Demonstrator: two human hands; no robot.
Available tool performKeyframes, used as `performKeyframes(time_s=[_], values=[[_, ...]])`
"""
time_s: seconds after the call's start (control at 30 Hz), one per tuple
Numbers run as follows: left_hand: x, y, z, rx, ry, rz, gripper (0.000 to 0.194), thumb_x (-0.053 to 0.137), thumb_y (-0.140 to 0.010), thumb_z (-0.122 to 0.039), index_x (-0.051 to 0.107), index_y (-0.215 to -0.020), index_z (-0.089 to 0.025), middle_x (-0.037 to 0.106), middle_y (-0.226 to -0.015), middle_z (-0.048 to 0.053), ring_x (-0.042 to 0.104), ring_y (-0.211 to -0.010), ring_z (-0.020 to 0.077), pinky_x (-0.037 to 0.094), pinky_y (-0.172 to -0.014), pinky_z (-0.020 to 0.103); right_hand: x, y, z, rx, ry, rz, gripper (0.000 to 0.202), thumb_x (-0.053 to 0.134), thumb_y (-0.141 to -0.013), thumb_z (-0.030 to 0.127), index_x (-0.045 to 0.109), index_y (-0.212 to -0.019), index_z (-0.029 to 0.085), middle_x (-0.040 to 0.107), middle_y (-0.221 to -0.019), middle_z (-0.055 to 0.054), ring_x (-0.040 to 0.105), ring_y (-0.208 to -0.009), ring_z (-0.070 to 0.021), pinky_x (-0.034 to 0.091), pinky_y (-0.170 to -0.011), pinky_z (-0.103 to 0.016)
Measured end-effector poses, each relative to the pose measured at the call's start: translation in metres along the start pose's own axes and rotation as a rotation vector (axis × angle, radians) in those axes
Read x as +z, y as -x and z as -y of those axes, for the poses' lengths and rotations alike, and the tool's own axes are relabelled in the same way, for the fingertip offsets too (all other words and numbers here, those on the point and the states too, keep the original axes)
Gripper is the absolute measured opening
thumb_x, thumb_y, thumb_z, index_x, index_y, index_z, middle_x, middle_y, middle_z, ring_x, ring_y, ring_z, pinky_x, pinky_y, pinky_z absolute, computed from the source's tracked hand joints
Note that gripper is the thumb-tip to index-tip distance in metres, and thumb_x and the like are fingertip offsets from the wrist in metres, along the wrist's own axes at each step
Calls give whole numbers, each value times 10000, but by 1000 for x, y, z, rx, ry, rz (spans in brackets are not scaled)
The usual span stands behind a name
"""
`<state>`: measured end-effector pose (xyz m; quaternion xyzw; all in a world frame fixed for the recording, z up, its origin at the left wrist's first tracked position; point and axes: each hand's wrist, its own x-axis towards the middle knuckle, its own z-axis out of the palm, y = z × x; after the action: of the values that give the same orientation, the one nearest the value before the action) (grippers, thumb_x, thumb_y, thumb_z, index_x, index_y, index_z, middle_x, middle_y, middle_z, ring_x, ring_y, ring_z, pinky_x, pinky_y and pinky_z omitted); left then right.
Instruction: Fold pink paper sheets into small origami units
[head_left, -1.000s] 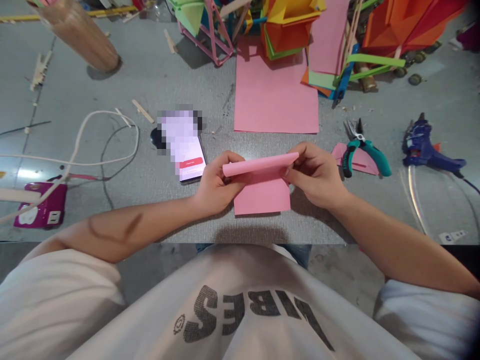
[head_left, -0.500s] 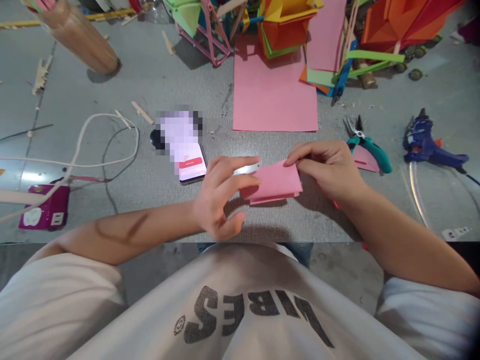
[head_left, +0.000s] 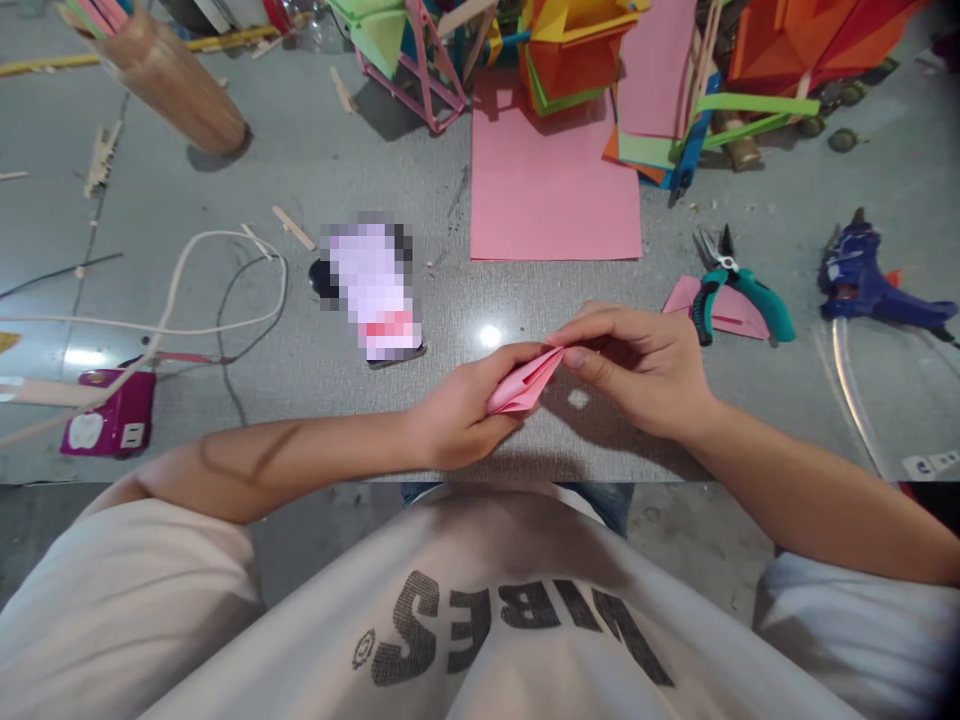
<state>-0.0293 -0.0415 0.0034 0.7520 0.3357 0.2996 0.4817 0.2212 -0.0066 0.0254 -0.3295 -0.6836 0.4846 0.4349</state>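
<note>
A folded piece of pink paper (head_left: 523, 385) is held above the front of the table, tilted so that its layered edges show. My left hand (head_left: 469, 408) is closed around its left part, thumb below and fingers above and behind. At the paper's upper right corner, my right hand (head_left: 637, 365) pinches it between thumb and fingertips. Part of the paper is hidden by the left fingers. Beyond the hands lies a flat pink sheet (head_left: 556, 215).
Teal-handled pliers (head_left: 739, 290) rest on a pink paper scrap, with a blue glue gun (head_left: 874, 275) farther right. A phone (head_left: 382, 300) lies to the left, near a white cable (head_left: 187, 245) and a purple box (head_left: 109, 412). Colourful paper models (head_left: 581, 45) stand at the back.
The folded paper has turned from lying broad side up to edge-on. My left hand, open beside it before, has closed around it. My right hand keeps its pinch and has shifted slightly left.
</note>
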Motion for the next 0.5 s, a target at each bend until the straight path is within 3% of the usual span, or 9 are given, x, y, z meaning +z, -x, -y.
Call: performKeyframes(time_s=[0.1,0.17,0.23,0.37,0.5], values=[[3,0,1,-5,200,82,412,609,-1153,-393,636,-1528,-224,835,-1275,125,816,-1100,247,663,-951,386,-1,3,-6,-87,53,-28,68,892,-1008,311,906,-1073,328,779,-891,-15,686,-759,-168,537,-677,-340],[4,0,5,34,234,71,411,655,-1144,-453,689,-1478,-215,855,-1154,113,832,-999,243,668,-843,351,1,4,-8,-117,97,-35,19,889,-1011,358,894,-1027,349,779,-888,-22,696,-759,-195,563,-691,-372],[3,1,9,108,145,-41,412,715,-1114,-473,730,-1432,-210,861,-1101,106,822,-903,226,647,-754,326,3,5,-8,-146,161,-36,63,852,-1032,394,875,-981,364,788,-858,-25,703,-744,-216,591,-701,-401],[0,0,13,348,-36,-331,301,749,-1093,-377,772,-1346,-215,868,-1175,124,835,-1008,227,672,-872,353,5,5,-7,-164,261,-49,159,785,-1055,436,854,-931,364,797,-817,-35,695,-702,-232,606,-665,-423],[-2,-4,12,444,-67,-472,187,735,-1108,-328,801,-1250,-226,873,-1078,101,837,-967,207,677,-861,345,4,5,-7,-181,287,-66,117,805,-1034,415,862,-945,363,808,-837,-42,702,-705,-233,608,-650,-422]])
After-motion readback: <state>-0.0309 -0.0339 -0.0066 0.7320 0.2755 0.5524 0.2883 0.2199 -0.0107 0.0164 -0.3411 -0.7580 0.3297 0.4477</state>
